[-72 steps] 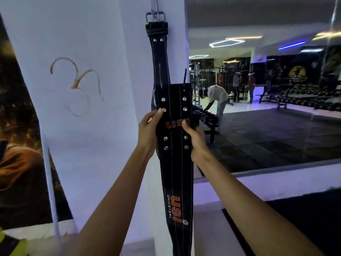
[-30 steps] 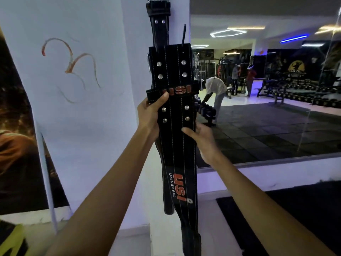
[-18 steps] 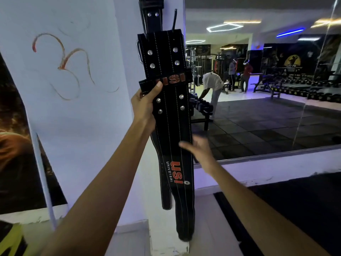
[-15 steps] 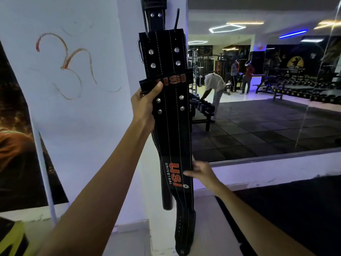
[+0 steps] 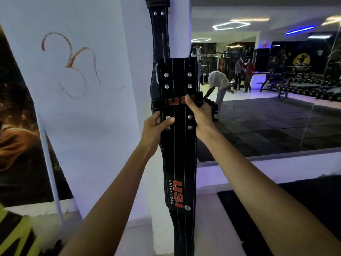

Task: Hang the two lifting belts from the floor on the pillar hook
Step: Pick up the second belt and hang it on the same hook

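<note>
The left hand (image 5: 156,128) is closed on the left edge of a black lifting belt (image 5: 178,145), thumb laid across its front over a rivet, fingers wrapped behind out of sight. Just across the belt's width, the right hand (image 5: 198,115) grips the right edge a little higher, its thumb pressing up onto the red "USI" lettering of the belt's keeper loop (image 5: 166,104), the other fingers curled round the back. Both forearms reach up and forward to it. The held belt stands upright between the hands, its squared, riveted top end above them and its long body running down below them past a second "USI UNIVERSAL" mark to the bottom of the view. Directly behind it and rising above its top end is a second black belt (image 5: 159,41), narrower here, lying flat against the corner of the white pillar (image 5: 132,52); its upper end leaves the frame, so what it hangs from cannot be seen. To the left of the left hand, the pillar face carries a faint orange scribble (image 5: 73,61), and beyond that a dark poster (image 5: 16,126). To the right of the right hand is a large mirror (image 5: 267,117) showing gym floor, dumbbell racks and people.
</note>
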Demonstrator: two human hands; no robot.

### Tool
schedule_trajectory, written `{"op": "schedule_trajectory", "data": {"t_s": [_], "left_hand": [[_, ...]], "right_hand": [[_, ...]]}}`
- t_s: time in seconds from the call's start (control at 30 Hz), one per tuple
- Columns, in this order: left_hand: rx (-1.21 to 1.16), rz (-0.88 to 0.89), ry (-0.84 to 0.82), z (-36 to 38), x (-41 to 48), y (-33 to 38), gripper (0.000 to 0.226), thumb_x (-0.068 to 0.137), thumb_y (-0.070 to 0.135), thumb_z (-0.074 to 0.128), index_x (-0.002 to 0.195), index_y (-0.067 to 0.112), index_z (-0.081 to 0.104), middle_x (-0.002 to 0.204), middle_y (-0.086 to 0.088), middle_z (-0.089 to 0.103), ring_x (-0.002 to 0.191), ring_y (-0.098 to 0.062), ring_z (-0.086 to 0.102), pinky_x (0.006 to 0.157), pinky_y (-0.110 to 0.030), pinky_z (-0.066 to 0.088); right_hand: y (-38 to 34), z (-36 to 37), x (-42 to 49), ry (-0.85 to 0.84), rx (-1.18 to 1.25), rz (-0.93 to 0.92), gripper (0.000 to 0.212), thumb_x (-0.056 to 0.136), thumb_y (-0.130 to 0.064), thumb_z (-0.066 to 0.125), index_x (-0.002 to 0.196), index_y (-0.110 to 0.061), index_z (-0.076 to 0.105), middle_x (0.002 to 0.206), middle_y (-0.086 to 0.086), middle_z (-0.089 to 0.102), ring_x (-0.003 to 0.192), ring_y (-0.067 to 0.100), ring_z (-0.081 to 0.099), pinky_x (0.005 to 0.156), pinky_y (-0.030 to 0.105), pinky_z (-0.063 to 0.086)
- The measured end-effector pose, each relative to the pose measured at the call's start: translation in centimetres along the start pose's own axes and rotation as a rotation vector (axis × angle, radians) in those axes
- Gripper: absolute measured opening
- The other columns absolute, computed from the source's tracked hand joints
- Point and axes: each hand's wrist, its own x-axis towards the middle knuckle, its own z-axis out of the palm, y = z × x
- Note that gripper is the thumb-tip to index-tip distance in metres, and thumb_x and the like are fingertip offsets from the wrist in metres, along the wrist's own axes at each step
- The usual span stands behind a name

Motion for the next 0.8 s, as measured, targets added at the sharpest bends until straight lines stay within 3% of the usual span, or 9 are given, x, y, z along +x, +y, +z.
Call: {"op": "schedule_trajectory", "data": {"t_s": [0.13,0.2,0.33,0.43,0.53,0.6,0.67,0.73,0.8], "left_hand": [[0.222,-0.197,-0.181,-2.6,-3.3,-4.7,0.025,0.082,0.004,0.065,0.106,-0.003,0.067,0.102,-0.016,0.071,0.093,-0.025,0.069,0.086,-0.04,0.054],[0.15,-0.148,-0.081,-2.7,-2.5,-3.8,0.024,0.082,0.005,0.066,0.104,-0.001,0.067,0.098,-0.016,0.071,0.088,-0.024,0.069,0.085,-0.039,0.056],[0.146,-0.167,-0.052,-2.4,-3.3,-5.4,0.009,0.081,0.008,0.067,0.086,0.001,0.069,0.089,-0.016,0.068,0.084,-0.024,0.066,0.087,-0.043,0.053],[0.457,-0.382,-0.197,-3.7,-7.5,-11.2,0.027,0.076,0.013,0.073,0.079,-0.013,0.063,0.082,-0.019,0.063,0.079,-0.029,0.06,0.088,-0.058,0.048],[0.685,-0.376,-0.35,-4.0,-7.8,-10.9,0.022,0.079,0.007,0.071,0.094,-0.009,0.068,0.089,-0.015,0.069,0.081,-0.027,0.067,0.085,-0.045,0.055],[0.433,-0.245,-0.221,-2.9,-5.9,-6.7,0.022,0.081,0.009,0.068,0.103,0.003,0.068,0.098,-0.008,0.072,0.086,-0.014,0.07,0.082,-0.033,0.055],[0.151,-0.085,-0.045,-1.4,-3.3,-2.0,0.023,0.083,0.01,0.065,0.106,0.014,0.065,0.1,0.0,0.071,0.088,-0.008,0.07,0.077,-0.024,0.055],[0.064,-0.017,0.082,0.2,-1.5,1.0,0.024,0.083,0.01,0.065,0.107,0.007,0.065,0.09,0.003,0.072,0.079,-0.006,0.07,0.069,-0.023,0.056],[-0.014,-0.005,0.188,1.1,-0.8,1.8,0.023,0.082,0.003,0.065,0.104,-0.004,0.064,0.068,0.008,0.071,0.063,-0.003,0.068,0.058,-0.019,0.053]], "right_hand": [[1.1,-0.4,-0.4,0.015,-0.005,0.009,0.008,0.079,-0.029,0.069,0.081,-0.023,0.064,0.09,-0.004,0.065,0.099,0.02,0.061,0.075,0.032,0.049],[1.3,-0.4,-0.7,0.002,0.003,0.021,0.007,0.079,-0.027,0.069,0.08,-0.023,0.063,0.091,-0.003,0.065,0.103,0.022,0.061,0.083,0.036,0.049],[0.1,-0.4,-0.4,0.036,-0.007,0.025,0.01,0.08,-0.031,0.067,0.074,-0.026,0.062,0.081,-0.009,0.062,0.075,0.008,0.054,0.063,0.024,0.042],[-0.1,-0.9,0.0,0.057,0.002,0.016,0.01,0.08,-0.031,0.068,0.073,-0.028,0.061,0.081,-0.013,0.062,0.081,0.003,0.053,0.077,0.027,0.041],[0.6,-1.1,-0.1,0.051,0.004,0.029,0.008,0.08,-0.03,0.068,0.074,-0.029,0.062,0.083,-0.014,0.063,0.09,0.007,0.056,0.089,0.033,0.041],[0.9,-1.0,-0.1,0.019,0.028,0.041,0.006,0.081,-0.028,0.066,0.076,-0.029,0.062,0.086,-0.013,0.064,0.096,0.008,0.057,0.097,0.034,0.039],[1.0,-0.7,-0.3,-0.027,0.033,0.036,0.005,0.083,-0.024,0.065,0.079,-0.027,0.062,0.086,-0.011,0.064,0.086,0.001,0.06,0.092,0.026,0.045],[0.9,-0.4,-0.5,-0.087,0.009,0.016,0.003,0.082,-0.024,0.065,0.08,-0.024,0.063,0.087,-0.007,0.067,0.081,0.003,0.064,0.079,0.023,0.049],[0.5,-0.6,-0.4,-0.136,-0.023,-0.015,0.012,0.079,-0.027,0.067,0.087,-0.02,0.063,0.095,0.0,0.068,0.092,0.014,0.066,0.084,0.029,0.05]]}}
